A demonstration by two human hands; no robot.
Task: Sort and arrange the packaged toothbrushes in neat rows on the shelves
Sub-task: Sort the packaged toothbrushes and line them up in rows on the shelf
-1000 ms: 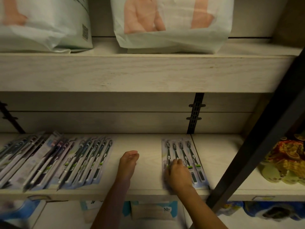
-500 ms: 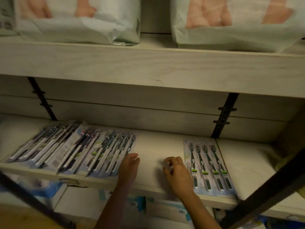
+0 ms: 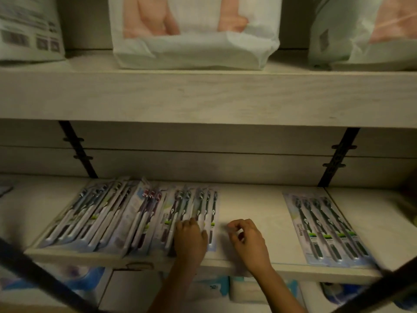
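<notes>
Pale wood shelf carries an overlapping row of packaged toothbrushes on its left part, and a separate four-brush pack lies flat well apart at the right. The left hand rests with fairly straight fingers on the row's rightmost pack, gripping nothing. The right hand sits over bare shelf between the two groups, fingers curled, holding nothing. Large white bags stand on the upper shelf.

overlapping toothbrush packs fanned left, lone four-pack right
</notes>
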